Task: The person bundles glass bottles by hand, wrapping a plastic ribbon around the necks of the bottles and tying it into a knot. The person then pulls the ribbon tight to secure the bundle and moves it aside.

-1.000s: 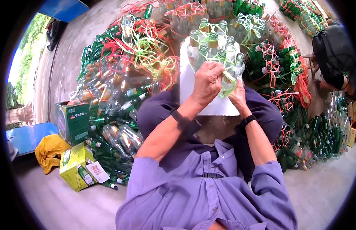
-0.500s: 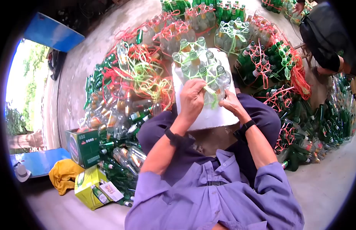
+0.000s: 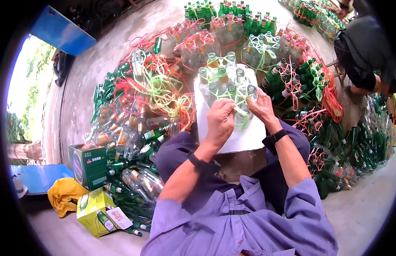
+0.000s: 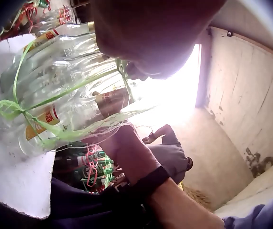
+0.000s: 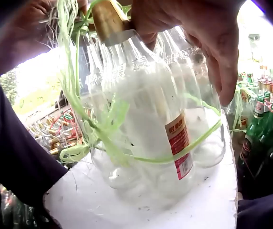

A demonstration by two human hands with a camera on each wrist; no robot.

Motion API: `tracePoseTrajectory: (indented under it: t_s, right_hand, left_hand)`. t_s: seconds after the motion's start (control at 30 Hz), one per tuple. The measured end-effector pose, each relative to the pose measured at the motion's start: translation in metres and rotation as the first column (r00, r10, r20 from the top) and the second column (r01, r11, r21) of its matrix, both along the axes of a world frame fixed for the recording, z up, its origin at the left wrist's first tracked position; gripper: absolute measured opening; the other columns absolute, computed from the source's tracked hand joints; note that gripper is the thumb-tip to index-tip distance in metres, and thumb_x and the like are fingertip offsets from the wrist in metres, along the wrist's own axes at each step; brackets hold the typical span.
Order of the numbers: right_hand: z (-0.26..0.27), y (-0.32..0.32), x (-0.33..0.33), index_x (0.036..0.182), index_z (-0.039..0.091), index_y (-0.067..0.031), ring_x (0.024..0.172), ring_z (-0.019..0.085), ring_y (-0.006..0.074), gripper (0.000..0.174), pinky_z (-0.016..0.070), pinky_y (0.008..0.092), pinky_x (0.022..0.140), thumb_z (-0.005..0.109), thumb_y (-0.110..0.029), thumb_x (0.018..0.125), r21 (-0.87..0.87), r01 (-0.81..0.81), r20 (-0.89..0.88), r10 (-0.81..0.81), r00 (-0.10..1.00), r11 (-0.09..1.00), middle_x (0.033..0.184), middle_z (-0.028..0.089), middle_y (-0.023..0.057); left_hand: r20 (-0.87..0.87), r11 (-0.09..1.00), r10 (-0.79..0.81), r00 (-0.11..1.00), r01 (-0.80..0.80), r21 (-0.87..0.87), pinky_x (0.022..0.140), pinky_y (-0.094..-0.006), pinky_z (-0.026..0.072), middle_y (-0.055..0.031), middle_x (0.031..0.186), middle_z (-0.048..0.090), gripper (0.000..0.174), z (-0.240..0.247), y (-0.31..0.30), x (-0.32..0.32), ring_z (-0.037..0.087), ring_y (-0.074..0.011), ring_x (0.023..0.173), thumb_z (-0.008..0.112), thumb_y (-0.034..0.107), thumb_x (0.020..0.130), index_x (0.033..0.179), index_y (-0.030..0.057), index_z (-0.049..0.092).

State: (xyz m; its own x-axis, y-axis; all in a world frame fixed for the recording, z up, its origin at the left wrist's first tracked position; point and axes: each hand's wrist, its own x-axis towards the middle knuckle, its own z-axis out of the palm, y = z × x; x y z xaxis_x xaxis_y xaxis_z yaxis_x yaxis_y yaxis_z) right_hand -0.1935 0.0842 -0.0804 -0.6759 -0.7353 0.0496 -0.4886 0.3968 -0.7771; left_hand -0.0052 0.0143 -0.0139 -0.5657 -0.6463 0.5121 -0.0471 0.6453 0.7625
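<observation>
Several bottles (image 3: 240, 79) — left hand (image 3: 219, 123) pinches twine (image 3: 242, 119).

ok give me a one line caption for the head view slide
Left hand grips green string, right hand holds clear bottles bundled on a white foam board, amid tied bottle bundles.

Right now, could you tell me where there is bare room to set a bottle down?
The near edge of the white foam board, below the clear-bottle bundle, and the concrete floor at lower right. Loose bottles crowd the left; tied bundles the right.
</observation>
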Motion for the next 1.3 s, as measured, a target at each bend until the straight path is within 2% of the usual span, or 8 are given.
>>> tracePoseTrajectory:
  t_s: [0.13,0.17,0.3,0.7,1.03,1.13,1.2,1.3]
  right_hand:
    - [-0.017,-0.015,-0.007,0.104,0.066,0.0111,0.090,0.070,0.0460,0.065,0.0559,0.0492,0.082,0.078,-0.047,0.077,0.232,0.067,-0.158,-0.030,0.987,0.970,0.091,0.070,0.0322]
    - [-0.018,-0.015,-0.008,0.093,0.070,0.0079,0.088,0.071,0.0446,0.058,0.0561,0.0491,0.080,0.079,-0.047,0.077,0.192,0.070,-0.184,-0.034,0.982,0.979,0.087,0.070,0.0301]
    - [0.013,-0.014,0.001,0.086,0.073,0.0038,0.084,0.071,0.0434,0.051,0.0560,0.0486,0.076,0.078,-0.046,0.078,0.183,0.102,-0.187,-0.068,0.980,0.978,0.082,0.071,0.0266]
    - [0.013,-0.005,0.003,0.083,0.073,0.0015,0.080,0.069,0.0455,0.038,0.0550,0.0507,0.075,0.071,-0.037,0.079,0.171,0.114,-0.161,-0.086,0.983,0.979,0.080,0.069,0.0264]
    - [0.005,0.002,0.016,0.079,0.073,0.0023,0.079,0.070,0.0430,0.051,0.0567,0.0483,0.072,0.077,-0.048,0.077,0.184,0.149,-0.132,-0.126,0.983,0.972,0.077,0.070,0.0255]
    - [0.013,0.007,0.014,0.086,0.073,0.0047,0.084,0.072,0.0406,0.052,0.0570,0.0462,0.076,0.077,-0.046,0.076,0.181,0.094,-0.066,-0.083,0.994,0.979,0.081,0.070,0.0276]
    - [0.023,0.019,0.008,0.096,0.074,0.0051,0.086,0.074,0.0345,0.052,0.0564,0.0423,0.078,0.076,-0.043,0.076,0.032,-0.070,0.237,0.060,0.970,0.997,0.085,0.072,0.0268]
    - [0.001,0.041,-0.013,0.105,0.073,0.0011,0.081,0.073,0.0257,0.042,0.0548,0.0378,0.077,0.073,-0.032,0.079,-0.035,-0.022,0.192,0.029,0.981,0.999,0.088,0.074,0.0205]
  left_hand:
    - [-0.027,1.000,0.016,0.999,-0.017,-0.020,0.087,-0.0389,0.0515,-0.0120,0.096,0.069,0.016,-0.001,0.002,-0.002,0.064,-0.0325,0.096,0.069,-0.005,0.078,0.092,0.0013,0.068]
    - [-0.028,0.999,0.015,0.999,-0.016,-0.031,0.086,-0.0393,0.0514,-0.0117,0.096,0.068,0.017,-0.002,0.002,-0.003,0.064,-0.0327,0.096,0.069,-0.005,0.078,0.093,0.0016,0.067]
    - [-0.018,0.999,-0.005,1.000,0.004,-0.038,0.089,-0.0372,0.0511,-0.0102,0.099,0.070,0.018,0.003,0.002,-0.003,0.065,-0.0301,0.099,0.070,-0.007,0.077,0.094,0.0017,0.069]
    - [-0.028,0.998,-0.058,0.998,0.058,0.016,0.088,-0.0340,0.0509,-0.0096,0.101,0.072,0.012,0.002,-0.003,-0.006,0.066,-0.0272,0.100,0.069,-0.005,0.084,0.095,0.0011,0.069]
    - [0.016,0.999,0.004,1.000,-0.005,0.054,0.083,-0.0325,0.0522,-0.0098,0.098,0.071,0.008,-0.003,-0.005,-0.002,0.067,-0.0248,0.093,0.070,-0.001,0.087,0.095,0.0000,0.070]
    - [0.012,0.998,0.024,1.000,-0.024,0.066,0.083,-0.0326,0.0521,-0.0098,0.097,0.071,0.009,-0.002,-0.002,-0.003,0.067,-0.0250,0.093,0.071,-0.001,0.086,0.095,-0.0001,0.070]
    - [0.017,0.998,0.024,1.000,-0.025,0.059,0.084,-0.0326,0.0519,-0.0098,0.097,0.071,0.010,0.001,-0.001,0.000,0.066,-0.0251,0.094,0.071,-0.001,0.086,0.095,0.0000,0.070]
    - [0.002,0.998,0.012,1.000,-0.012,0.058,0.085,-0.0329,0.0516,-0.0098,0.097,0.071,0.011,0.000,-0.001,0.000,0.066,-0.0257,0.095,0.070,-0.003,0.085,0.095,0.0000,0.070]
